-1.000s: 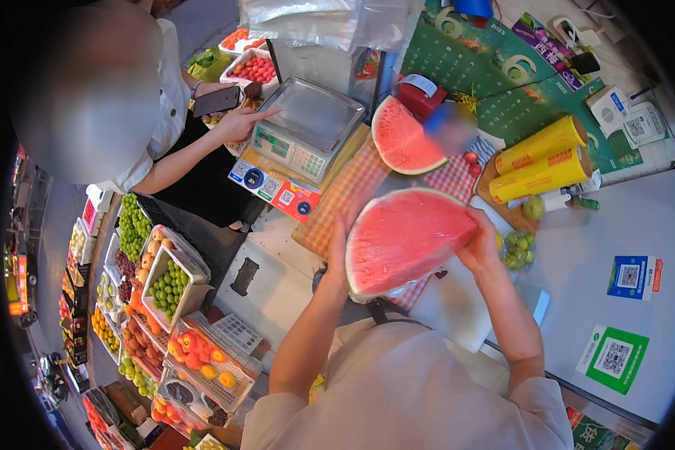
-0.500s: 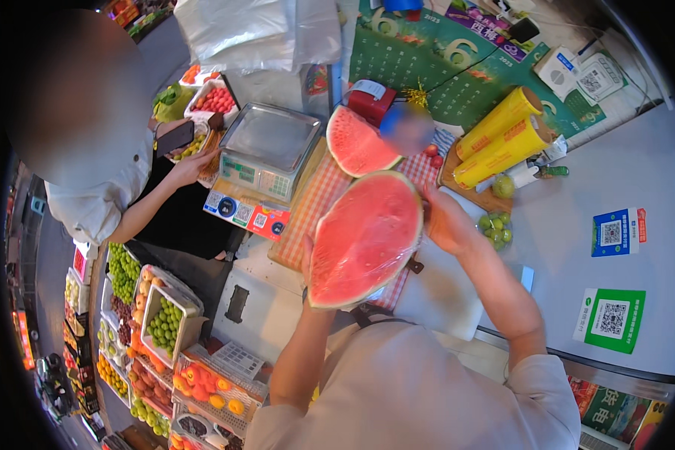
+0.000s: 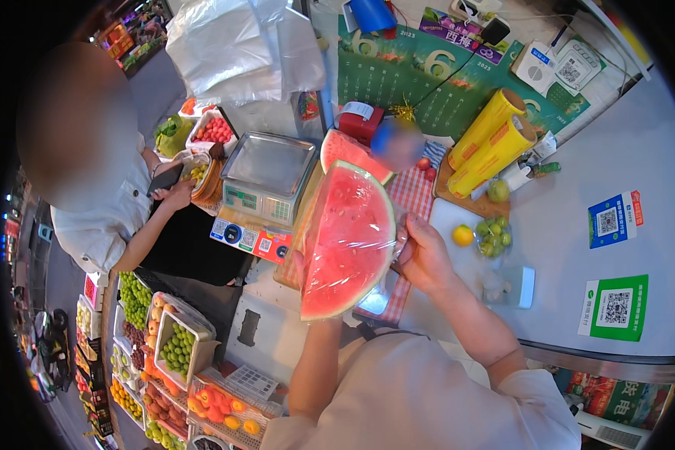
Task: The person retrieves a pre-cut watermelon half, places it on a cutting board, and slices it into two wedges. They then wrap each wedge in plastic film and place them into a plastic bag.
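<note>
A large cut watermelon piece point(image 3: 349, 236), red face toward me, is covered in shiny clear plastic wrap. It is held up over a red checked cloth point(image 3: 414, 187). My left hand point(image 3: 299, 264) supports it at the left edge, closed on it; most of that hand is hidden behind the fruit. On the right rim my right hand point(image 3: 425, 259) grips, its thumb and fingers pinching gathered film against the rind. A second cut watermelon piece point(image 3: 341, 150) rests behind it on the cloth.
A digital scale point(image 3: 270, 169) stands left of the cloth. Two yellow rolls point(image 3: 495, 154) lie on a wooden board, near a bag of green fruit point(image 3: 493, 238) and an orange point(image 3: 463, 235). A person with a phone point(image 3: 165, 178) stands across the counter, beside fruit crates point(image 3: 191, 360).
The watermelon piece has turned more upright, showing its cut face differently. My right hand has shifted down its right edge. The orange beside the bag has come into view.
</note>
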A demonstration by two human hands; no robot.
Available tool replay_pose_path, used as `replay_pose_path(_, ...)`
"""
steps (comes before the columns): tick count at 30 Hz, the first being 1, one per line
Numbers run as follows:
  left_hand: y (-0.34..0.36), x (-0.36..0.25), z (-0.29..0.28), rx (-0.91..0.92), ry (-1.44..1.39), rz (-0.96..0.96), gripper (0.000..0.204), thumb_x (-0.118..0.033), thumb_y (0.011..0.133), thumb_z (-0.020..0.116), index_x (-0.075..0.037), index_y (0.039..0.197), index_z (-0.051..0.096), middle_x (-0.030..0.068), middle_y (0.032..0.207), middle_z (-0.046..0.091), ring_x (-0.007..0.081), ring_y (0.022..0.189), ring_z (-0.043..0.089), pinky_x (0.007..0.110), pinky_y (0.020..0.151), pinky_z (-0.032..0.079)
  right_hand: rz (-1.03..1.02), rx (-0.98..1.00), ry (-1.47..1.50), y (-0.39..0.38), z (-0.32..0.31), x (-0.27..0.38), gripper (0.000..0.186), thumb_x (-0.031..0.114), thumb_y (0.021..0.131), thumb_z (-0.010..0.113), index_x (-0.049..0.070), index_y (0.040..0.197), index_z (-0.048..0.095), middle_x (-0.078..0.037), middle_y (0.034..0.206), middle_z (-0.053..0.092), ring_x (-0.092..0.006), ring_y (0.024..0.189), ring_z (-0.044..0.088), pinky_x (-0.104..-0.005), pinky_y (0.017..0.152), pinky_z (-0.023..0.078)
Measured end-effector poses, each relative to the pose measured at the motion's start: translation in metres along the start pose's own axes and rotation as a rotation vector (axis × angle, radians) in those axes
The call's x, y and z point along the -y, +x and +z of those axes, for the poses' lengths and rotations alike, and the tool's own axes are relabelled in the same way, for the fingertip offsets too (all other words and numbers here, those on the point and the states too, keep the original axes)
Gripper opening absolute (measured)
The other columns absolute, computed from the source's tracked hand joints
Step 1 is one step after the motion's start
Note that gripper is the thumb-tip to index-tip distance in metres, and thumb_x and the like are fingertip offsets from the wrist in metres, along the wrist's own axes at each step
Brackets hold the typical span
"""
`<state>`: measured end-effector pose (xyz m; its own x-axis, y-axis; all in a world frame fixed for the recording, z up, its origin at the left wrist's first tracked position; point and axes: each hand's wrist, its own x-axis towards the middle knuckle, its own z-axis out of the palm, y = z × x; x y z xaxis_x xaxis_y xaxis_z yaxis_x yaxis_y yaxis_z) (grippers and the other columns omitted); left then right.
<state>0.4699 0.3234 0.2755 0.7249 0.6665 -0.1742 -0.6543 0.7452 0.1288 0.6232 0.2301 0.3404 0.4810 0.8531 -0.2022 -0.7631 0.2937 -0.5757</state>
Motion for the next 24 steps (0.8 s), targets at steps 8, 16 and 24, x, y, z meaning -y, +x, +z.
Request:
replay_pose_path(8, -0.006, 0.011, 0.016, 0.002, -0.021, -0.082, 0.078, -0.063, 0.088, 0.040, -0.004, 0.139, 0.034, 0.0146, 0.139, 0.041, 0.0311, 0.125, 0.042, 0.045, 0.104, 0.035, -0.009, -0.274, -0.336, 0.013, 0.000, -0.027, 0.025, 0.015, 0.092, 0.051, 0.002, 0.113, 0.057, -0.005, 0.091, 0.065, -0.0117, 0.078, 0.062, -0.0264, 0.066, 0.051)
replay_pose_path(16, -0.007, 0.004, 0.050, 0.029, 0.117, -0.022, 0.074, -0.063, 0.089, 0.038, -0.007, 0.138, 0.038, 0.0147, 0.136, 0.045, 0.0309, 0.120, 0.046, 0.045, 0.100, 0.039, -0.529, 0.032, -0.514, 0.028, 0.032, 0.032, 0.053, 0.045, 0.098, 0.036, 0.006, 0.133, 0.043, -0.007, 0.126, 0.053, -0.0173, 0.113, 0.052, -0.0329, 0.097, 0.041)
replay_pose_path(24, -0.009, -0.009, 0.062, 0.058, 0.025, -0.225, 0.067, -0.059, 0.092, 0.035, -0.006, 0.132, 0.045, 0.0156, 0.130, 0.051, 0.0317, 0.114, 0.053, 0.046, 0.097, 0.043, 0.226, 0.197, -0.063, 0.008, -0.004, 0.051, 0.060, 0.052, 0.098, 0.025, 0.011, 0.139, 0.037, -0.007, 0.137, 0.046, -0.0183, 0.127, 0.042, -0.0365, 0.106, 0.035)
